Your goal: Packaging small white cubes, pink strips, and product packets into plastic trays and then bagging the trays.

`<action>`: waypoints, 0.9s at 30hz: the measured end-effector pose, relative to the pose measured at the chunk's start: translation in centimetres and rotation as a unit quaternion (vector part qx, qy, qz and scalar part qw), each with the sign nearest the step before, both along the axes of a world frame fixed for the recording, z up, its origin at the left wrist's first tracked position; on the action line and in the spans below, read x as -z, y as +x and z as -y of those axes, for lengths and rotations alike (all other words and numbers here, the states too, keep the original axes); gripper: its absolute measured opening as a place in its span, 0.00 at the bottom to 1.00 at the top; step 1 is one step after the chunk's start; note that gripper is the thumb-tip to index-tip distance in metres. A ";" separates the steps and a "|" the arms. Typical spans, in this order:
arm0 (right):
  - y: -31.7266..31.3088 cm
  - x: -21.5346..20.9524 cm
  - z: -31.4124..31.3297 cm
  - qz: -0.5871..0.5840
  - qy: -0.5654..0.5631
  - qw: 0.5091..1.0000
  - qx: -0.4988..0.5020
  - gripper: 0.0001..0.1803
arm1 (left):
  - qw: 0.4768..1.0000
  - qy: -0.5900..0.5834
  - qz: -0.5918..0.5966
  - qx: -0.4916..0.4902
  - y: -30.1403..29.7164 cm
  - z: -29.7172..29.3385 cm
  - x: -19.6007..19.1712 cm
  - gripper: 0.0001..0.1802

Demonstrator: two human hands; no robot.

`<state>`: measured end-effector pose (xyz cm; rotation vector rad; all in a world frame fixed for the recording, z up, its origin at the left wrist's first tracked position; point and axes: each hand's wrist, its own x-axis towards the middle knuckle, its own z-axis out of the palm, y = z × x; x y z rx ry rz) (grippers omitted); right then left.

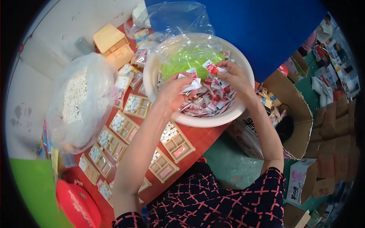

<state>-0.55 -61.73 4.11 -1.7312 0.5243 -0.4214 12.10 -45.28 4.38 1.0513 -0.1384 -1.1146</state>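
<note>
A wide white basin (249,78) stands on the red table, heaped with small red-and-white sachets (213,100). Bright green plastic (182,62) lies in its far half, under a clear bag. Over the basin, my left hand (176,89) is closed round several sachets, whose white ends stick out past the fingers. To its right, my right hand (234,78) pinches a sachet (210,67) with a red print. Left of and below the basin, several wooden trays (176,142) with compartments hold white pebble-like pieces and pink packets.
A big clear bag of white pieces (76,95) sits at the table's left. Stacked wooden trays (110,40) stand behind it. A red stool (78,203) is at lower left. To the right are an open carton (294,110) with packets and a blue panel (262,30).
</note>
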 end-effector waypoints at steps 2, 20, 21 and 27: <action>0.0 0.1 0.0 -0.007 0.004 1.000 -0.005 0.08 | 1.000 -0.002 -0.020 -0.021 -0.1 -0.3 0.2 0.10; 0.4 -0.2 -2.8 0.022 -0.424 0.900 -0.096 0.12 | 0.961 0.009 0.264 -0.080 -2.8 -1.8 -1.0 0.13; 0.4 -0.4 -3.3 0.043 -0.452 0.888 -0.075 0.11 | 0.960 -0.005 0.262 -0.094 -2.9 -2.1 -1.0 0.13; -0.3 -3.2 -10.0 0.077 -0.235 0.969 -0.021 0.08 | 0.968 -0.041 0.205 -0.138 -4.4 -7.1 -2.7 0.11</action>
